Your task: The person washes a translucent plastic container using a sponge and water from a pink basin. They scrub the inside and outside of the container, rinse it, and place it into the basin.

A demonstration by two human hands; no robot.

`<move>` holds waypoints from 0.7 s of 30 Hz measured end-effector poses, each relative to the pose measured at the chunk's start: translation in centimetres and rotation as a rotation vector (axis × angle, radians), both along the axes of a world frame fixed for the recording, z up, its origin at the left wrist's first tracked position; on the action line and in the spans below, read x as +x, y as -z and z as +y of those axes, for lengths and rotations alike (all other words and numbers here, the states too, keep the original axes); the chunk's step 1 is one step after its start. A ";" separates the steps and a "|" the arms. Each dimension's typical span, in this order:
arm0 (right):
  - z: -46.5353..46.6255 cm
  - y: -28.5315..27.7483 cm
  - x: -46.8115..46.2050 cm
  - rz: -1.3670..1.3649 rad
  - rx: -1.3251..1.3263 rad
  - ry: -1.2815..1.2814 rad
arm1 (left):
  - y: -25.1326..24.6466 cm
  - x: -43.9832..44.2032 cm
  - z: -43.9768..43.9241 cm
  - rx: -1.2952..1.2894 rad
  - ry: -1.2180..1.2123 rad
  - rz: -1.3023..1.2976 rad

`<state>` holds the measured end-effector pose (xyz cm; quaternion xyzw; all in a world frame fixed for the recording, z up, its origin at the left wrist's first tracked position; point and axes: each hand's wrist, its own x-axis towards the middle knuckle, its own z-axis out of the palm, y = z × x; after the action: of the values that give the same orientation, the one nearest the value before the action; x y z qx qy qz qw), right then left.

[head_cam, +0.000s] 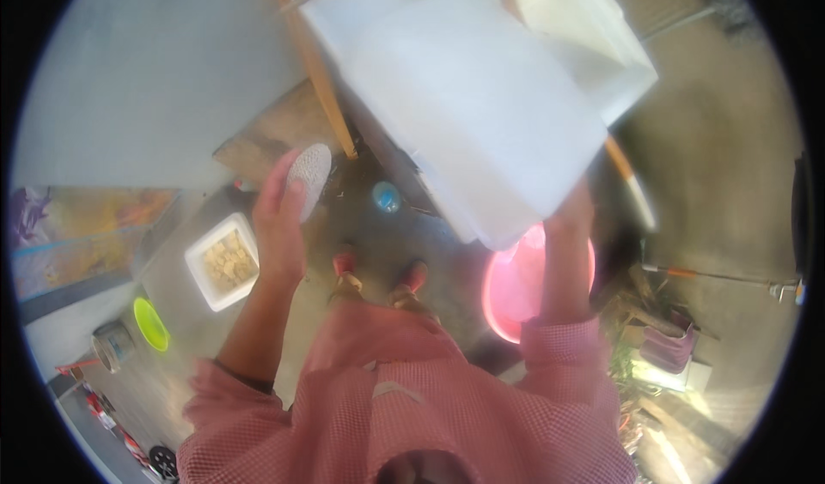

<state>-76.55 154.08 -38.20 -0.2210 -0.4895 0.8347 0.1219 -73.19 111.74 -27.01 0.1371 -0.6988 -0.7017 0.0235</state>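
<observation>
My left hand (281,220) holds an oval, whitish scrubbing pad (312,173) with a rough surface, thumb across its face. My right hand (570,212) is at the lower right corner of a large white panel (464,91), raised in front of me and slightly blurred. Its fingers are hidden behind the panel, which looks like a lid or the side of a box. Just behind it, at the upper right, is a white box or basin (599,52). Below the panel, partly covered by my right forearm, stands a pink basin (515,284).
A white foam box (193,271) with pale chunks stands on the floor at left. Near it are a lime-green bowl (151,324) and a metal bucket (112,345). A blue round object (387,197) lies ahead of my feet. A wooden post (329,104) slants beside the panel.
</observation>
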 end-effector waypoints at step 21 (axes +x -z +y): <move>-24.8 41.5 2.5 -0.531 1.467 -0.790 | 47.1 4.0 -2.9 0.994 -0.142 -0.779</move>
<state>-74.09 129.30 -79.74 -0.0882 -0.9561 0.2111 -0.1830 -69.23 108.88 -74.14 0.4227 -0.2363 -0.8377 -0.2525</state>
